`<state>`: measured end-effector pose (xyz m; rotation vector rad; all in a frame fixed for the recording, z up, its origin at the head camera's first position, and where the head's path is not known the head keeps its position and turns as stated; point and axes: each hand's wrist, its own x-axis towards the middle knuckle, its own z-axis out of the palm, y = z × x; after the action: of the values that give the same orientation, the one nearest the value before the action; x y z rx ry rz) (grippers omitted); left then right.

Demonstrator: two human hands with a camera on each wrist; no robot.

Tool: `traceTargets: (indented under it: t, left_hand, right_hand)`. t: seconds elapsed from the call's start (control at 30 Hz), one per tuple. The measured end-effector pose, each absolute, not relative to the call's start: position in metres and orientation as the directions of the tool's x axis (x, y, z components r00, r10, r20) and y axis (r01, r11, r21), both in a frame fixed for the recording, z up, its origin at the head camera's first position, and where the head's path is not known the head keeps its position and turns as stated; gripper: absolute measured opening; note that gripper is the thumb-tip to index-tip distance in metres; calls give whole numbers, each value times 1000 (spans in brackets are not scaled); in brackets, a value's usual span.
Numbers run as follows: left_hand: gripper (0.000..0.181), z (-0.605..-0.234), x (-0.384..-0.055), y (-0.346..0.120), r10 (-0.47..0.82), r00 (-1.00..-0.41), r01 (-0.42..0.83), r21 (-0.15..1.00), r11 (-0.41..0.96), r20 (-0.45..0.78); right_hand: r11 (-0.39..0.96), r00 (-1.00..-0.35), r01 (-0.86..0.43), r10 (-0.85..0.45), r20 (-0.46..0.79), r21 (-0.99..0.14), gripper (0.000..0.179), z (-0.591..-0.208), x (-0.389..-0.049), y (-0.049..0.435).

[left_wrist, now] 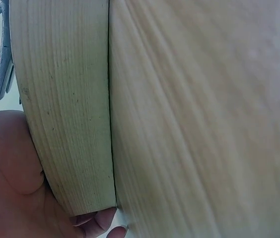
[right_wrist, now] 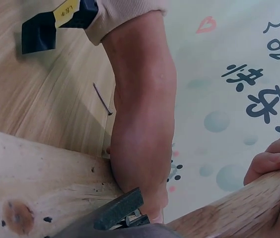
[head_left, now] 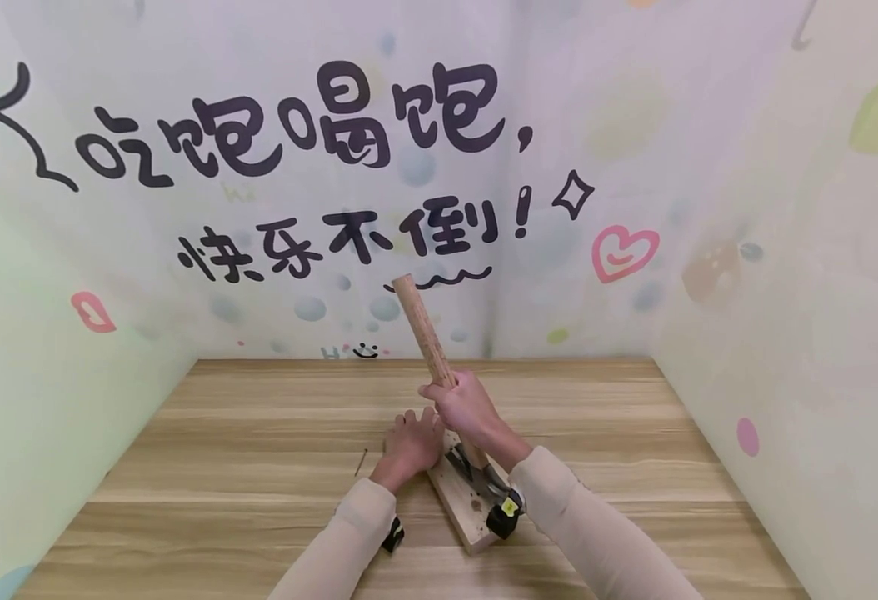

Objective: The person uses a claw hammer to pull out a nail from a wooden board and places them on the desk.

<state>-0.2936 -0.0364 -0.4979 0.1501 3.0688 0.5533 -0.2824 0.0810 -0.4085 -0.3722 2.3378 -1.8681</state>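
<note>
My right hand (head_left: 471, 410) grips the wooden handle of a claw hammer (head_left: 426, 329), which leans up and away toward the wall. Its dark claw (right_wrist: 119, 208) lies low over a pale wooden board (head_left: 471, 532); a bit of shiny metal shows between the prongs in the right wrist view. At the board's far end my left hand (head_left: 413, 442) holds it, palm along the side and fingers curled round the end. The left wrist view shows the board's long edge (left_wrist: 65, 99) flat on the table. A knot and several small dark marks dot its top face.
A loose nail (head_left: 361, 462) lies on the wood-grain table (head_left: 244, 467) left of the board. Black wrist straps, one with a yellow label (head_left: 510, 506), sit by both sleeves. Printed walls (head_left: 334, 208) close off the back and sides.
</note>
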Motion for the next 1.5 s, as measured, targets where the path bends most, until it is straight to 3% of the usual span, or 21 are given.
traceTargets:
  t: [0.63, 1.13, 1.3, 1.5]
  left_hand:
    - [39, -504, -290, -34, 101, -995, 94, 341, 935, -3]
    - [43, -504, -290, -32, 98, -995, 91, 356, 930, 0]
    - [44, -502, -290, -34, 113, -994, 108, 361, 926, 7]
    - [47, -500, -293, -37, 115, -993, 108, 337, 935, 0]
  right_hand:
    - [204, -975, -82, -218, 36, -975, 24, -414, -273, 89]
    - [155, -967, -159, -222, 122, -975, 25, -415, -267, 98]
    - [38, -953, -236, -206, 223, -971, 25, -417, -255, 109]
    - [-102, -880, -389, -254, 402, -916, 26, -417, -239, 120]
